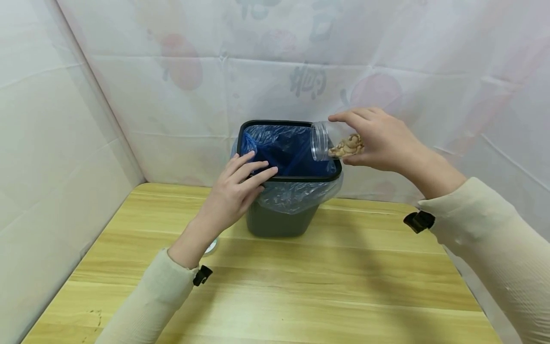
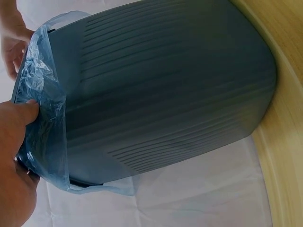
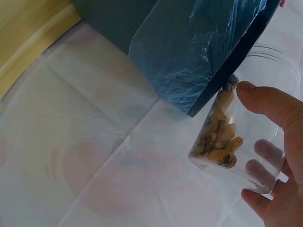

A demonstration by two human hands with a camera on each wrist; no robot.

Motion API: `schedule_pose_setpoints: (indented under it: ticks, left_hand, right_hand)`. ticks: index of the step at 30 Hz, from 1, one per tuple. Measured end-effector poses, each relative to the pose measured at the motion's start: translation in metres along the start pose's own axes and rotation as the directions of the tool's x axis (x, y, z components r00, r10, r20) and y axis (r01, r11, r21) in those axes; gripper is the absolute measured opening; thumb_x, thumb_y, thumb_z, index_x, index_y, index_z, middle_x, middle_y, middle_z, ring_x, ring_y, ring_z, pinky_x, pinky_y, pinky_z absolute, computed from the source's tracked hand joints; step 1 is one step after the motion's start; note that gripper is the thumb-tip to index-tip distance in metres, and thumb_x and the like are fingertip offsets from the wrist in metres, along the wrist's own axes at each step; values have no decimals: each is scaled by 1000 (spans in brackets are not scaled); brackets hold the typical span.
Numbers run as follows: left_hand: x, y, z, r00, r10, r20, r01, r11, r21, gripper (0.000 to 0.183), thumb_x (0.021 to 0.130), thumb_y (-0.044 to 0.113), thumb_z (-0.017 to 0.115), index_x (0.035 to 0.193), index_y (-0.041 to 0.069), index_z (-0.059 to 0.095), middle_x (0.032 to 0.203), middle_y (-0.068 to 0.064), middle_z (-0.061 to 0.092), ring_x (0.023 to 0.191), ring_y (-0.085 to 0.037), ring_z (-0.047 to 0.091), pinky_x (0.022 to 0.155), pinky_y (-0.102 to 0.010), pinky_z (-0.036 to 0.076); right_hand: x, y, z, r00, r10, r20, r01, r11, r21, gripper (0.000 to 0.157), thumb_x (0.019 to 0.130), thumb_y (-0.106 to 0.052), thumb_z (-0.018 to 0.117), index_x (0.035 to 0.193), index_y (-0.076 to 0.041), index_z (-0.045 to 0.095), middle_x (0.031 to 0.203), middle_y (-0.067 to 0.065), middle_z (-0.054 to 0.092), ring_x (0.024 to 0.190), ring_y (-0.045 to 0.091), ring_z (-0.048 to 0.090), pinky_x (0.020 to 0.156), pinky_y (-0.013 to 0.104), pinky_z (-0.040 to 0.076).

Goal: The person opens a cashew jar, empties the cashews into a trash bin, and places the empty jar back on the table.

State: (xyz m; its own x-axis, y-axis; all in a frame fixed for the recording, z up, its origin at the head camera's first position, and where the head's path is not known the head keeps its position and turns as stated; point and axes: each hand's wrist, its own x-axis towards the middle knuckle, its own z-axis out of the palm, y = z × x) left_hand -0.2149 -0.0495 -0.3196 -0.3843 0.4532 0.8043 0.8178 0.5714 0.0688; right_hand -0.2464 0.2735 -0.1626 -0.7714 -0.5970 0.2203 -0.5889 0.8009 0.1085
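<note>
A grey trash bin (image 1: pixel 281 217) with a black rim stands on the table, lined with a bluish see-through bag (image 1: pixel 296 196) folded over the rim. My left hand (image 1: pixel 234 188) grips the near left of the rim, thumb on the bag outside and fingers over the edge. In my right hand (image 1: pixel 382 141) is a clear jar (image 1: pixel 320 141), tilted onto its side, its threaded mouth over the right part of the bin's opening. Tan, nut-like pieces (image 3: pixel 222 142) lie along the jar's lower side. The bin's bottom is hidden in shadow.
A small round, pale disc (image 1: pixel 211 246) lies on the wooden table (image 1: pixel 279 286), partly hidden by my left wrist. Printed white cloth (image 1: pixel 180 110) hangs close behind the bin, with another white cloth wall (image 1: pixel 38 143) at the left.
</note>
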Motion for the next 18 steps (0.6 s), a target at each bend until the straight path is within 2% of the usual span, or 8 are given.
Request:
schedule_pose_setpoints:
  ticks: [10, 18]
  left_hand:
    - [-3, 1, 1, 1000, 1, 0, -1, 1000, -7, 51, 93, 9, 70, 141, 22, 59, 138, -7, 59, 145, -32, 36, 116, -61, 26]
    - [-4, 1, 2, 1000, -6, 2, 6, 1000, -9, 50, 95, 9, 68, 141, 23, 59, 138, -6, 59, 146, -31, 34, 117, -61, 24]
  right_hand:
    - [2, -1, 4, 1000, -27, -13, 27, 999, -18, 89, 76, -21, 86, 153, -25, 40, 150, 13, 47, 132, 43, 42, 98, 65, 40]
    - [5, -1, 6, 991, -116, -71, 112, 992, -51, 87, 73, -15, 87, 149, -19, 45, 145, 13, 51, 131, 41, 43, 102, 61, 39]
